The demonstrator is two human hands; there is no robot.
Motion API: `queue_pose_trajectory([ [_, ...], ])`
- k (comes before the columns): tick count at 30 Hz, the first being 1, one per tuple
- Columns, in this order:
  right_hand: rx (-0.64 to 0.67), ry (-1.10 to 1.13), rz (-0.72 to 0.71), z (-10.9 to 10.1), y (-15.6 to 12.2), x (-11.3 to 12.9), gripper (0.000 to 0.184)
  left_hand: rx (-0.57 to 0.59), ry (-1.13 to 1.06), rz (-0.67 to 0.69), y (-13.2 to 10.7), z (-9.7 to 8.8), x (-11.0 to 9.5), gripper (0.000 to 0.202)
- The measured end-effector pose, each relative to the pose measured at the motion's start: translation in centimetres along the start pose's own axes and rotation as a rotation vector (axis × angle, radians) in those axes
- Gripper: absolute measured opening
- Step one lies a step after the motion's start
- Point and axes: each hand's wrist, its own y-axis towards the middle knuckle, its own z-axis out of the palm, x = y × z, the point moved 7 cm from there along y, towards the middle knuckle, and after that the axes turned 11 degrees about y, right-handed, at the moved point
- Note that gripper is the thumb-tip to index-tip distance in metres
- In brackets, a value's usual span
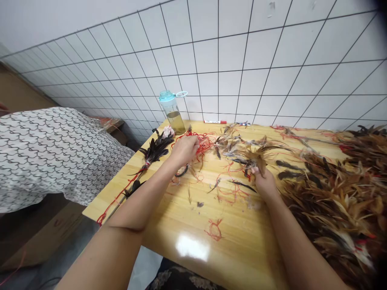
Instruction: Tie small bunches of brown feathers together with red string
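We see right hand (pixel 264 182) centre-right of frame, fingers pinched shut on brown feather bunch (pixel 252 157). Left hand (pixel 185 150) centre frame, curled into red thread tangle (pixel 203 143) on table (pixel 193 225); whether it grips a strand, we cannot tell. We judge: keep quills pinched tight, draw single strand free, wrap close above fingers.

Both bare arms stretch forward — left hand (pixel 185 150) curled knuckles-up, right hand (pixel 263 181) closed, fingers pinched.
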Motion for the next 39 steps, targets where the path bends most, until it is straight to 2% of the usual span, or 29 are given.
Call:
queue_pose_trajectory([
  [5,0.009,0.007,-0.024,0.1,0.0,0.3,0.043,-0.155,-0.080,-0.122,0.2,-1.5,2.2,0.012],
  [10,0.000,0.002,-0.011,0.1,0.2,-0.6,0.040,-0.158,-0.153,-0.107,0.0,-1.9,2.8,0.009],
  [14,0.001,0.003,-0.018,0.1,0.3,-1.0,0.042,-0.243,-0.336,-0.188,-0.1,-2.5,3.6,0.013],
  [17,0.001,-0.004,-0.022,0.1,0.4,-0.9,0.044,-0.279,-0.407,-0.216,0.7,-3.0,4.1,0.013],
  [20,0.004,-0.002,-0.016,0.1,0.3,-0.5,0.043,-0.305,-0.341,-0.197,2.4,-3.2,4.4,0.009],
  [25,0.008,-0.008,-0.006,-0.1,0.0,0.1,0.038,-0.141,-0.194,-0.124,4.8,-0.9,4.3,0.011],
  [27,0.000,-0.010,0.002,-0.2,0.0,0.1,0.036,-0.143,-0.149,-0.079,4.6,-0.7,3.7,0.016],
  [30,0.004,-0.010,-0.007,0.0,0.1,0.0,0.035,-0.163,-0.128,0.043,3.2,-1.1,1.9,0.017],
  [31,0.008,-0.009,-0.012,0.0,0.1,-0.1,0.035,-0.123,-0.128,0.114,2.6,-0.9,1.1,0.016],
  [34,0.013,-0.010,-0.021,0.1,0.2,-0.5,0.036,0.091,-0.073,0.326,0.6,0.7,-1.0,0.016],
  [37,0.015,-0.014,-0.030,0.2,0.4,-1.0,0.037,0.235,0.016,0.367,-0.8,2.9,-0.8,0.018],
  [39,0.017,-0.013,-0.037,0.2,0.4,-1.2,0.037,0.277,0.024,0.363,-1.2,4.3,-0.1,0.019],
])
